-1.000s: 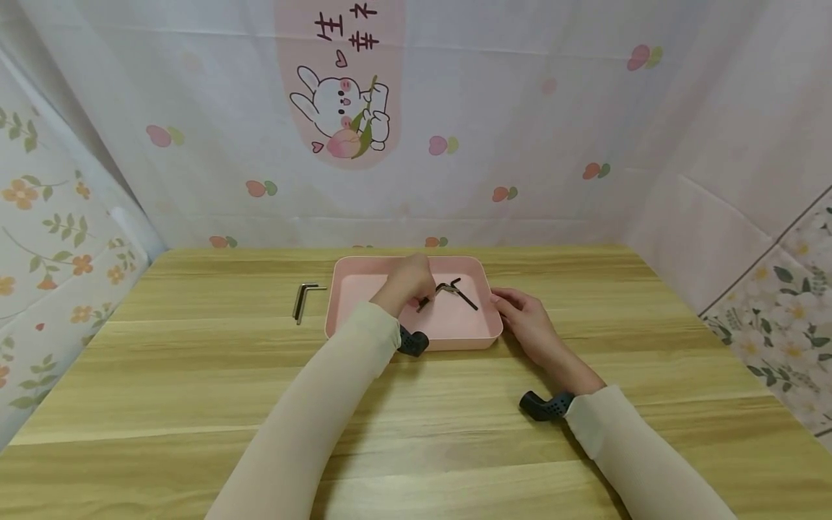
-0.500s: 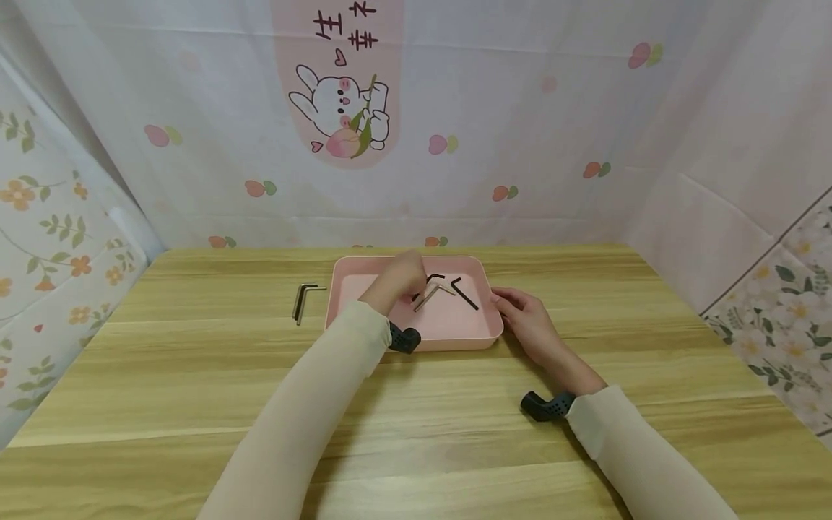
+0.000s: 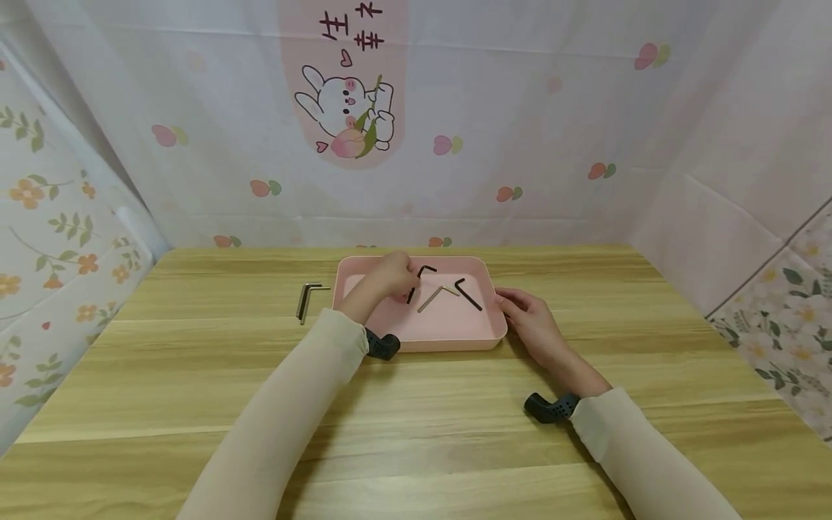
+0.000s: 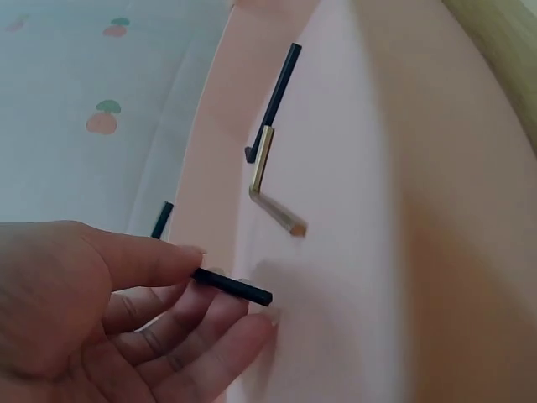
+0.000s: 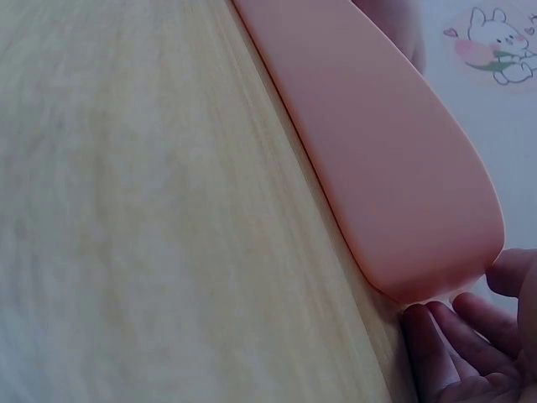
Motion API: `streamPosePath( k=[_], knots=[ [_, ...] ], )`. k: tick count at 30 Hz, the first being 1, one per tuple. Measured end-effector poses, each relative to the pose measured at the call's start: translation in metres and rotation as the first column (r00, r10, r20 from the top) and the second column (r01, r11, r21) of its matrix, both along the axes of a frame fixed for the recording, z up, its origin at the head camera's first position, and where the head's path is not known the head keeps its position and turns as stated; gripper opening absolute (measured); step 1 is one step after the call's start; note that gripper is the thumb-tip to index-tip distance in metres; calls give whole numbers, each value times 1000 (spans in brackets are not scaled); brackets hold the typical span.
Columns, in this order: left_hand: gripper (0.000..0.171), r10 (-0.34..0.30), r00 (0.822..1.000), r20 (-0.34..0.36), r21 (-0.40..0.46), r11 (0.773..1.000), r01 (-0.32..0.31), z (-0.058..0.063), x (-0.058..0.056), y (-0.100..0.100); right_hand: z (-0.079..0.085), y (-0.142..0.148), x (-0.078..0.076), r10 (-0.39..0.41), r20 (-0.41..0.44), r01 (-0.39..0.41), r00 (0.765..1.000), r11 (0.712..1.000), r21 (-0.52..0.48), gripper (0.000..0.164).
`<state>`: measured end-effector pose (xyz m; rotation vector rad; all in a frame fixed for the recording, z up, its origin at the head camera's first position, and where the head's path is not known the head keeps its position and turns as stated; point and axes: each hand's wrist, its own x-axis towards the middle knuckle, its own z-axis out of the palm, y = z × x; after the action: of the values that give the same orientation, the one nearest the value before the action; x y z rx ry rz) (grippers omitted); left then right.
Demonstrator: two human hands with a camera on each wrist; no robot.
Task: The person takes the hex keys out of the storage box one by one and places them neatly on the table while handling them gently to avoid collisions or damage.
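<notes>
My left hand (image 3: 386, 278) is over the pink tray (image 3: 448, 345), thumb and fingers pinching a black hex key (image 4: 235, 288). Its bent end shows past the fingertips in the head view. A silver-gold hex key (image 3: 432, 298) lies on the tray floor just right of the held one. Farther right, a second black hex key (image 3: 469, 296) lies near the tray's right wall. My right hand (image 3: 536, 328) holds the tray's right end, thumb at the rim and fingertips against the outer wall (image 5: 436, 281).
Left of the tray, several hex keys (image 3: 305, 303), black and silver, lie side by side on the wooden table (image 3: 416, 448). A patterned cloth (image 3: 520, 130) hangs behind the table's far edge.
My left hand has moved left within the tray with the black hex key, drawing it away from the silver-gold one it overlapped. The right hand has stayed at the tray's end.
</notes>
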<state>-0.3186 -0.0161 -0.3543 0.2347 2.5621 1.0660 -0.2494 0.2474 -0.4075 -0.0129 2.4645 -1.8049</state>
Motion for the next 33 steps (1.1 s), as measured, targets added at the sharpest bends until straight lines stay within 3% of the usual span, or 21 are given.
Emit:
streamPosePath(
  k=[4, 6, 15, 24, 33],
  knots=[
    [15, -20, 999, -49, 13, 1000, 20, -3, 2, -9, -1, 0, 0, -2, 3, 2, 1000, 1000, 5, 50],
    [13, -23, 998, -60, 25, 999, 24, -4, 3, -12, -1, 1, 0, 1, 3, -1, 1000, 1000, 8, 51],
    [18, -17, 998, -65, 91, 996, 23, -6, 6, -17, -4, 2, -3, 8, -6, -8, 1000, 1000, 7, 52],
    [47, 15, 995, -100, 230, 973, 8, -6, 15, -25, -3, 1, -3, 7, -10, -7, 1000, 1000, -16, 51],
    [51, 131, 979, -154, 349, 935, -70, -11, 25, -37, -2, -1, -1, 7, -14, -7, 1000, 1000, -2, 52]
  ],
)
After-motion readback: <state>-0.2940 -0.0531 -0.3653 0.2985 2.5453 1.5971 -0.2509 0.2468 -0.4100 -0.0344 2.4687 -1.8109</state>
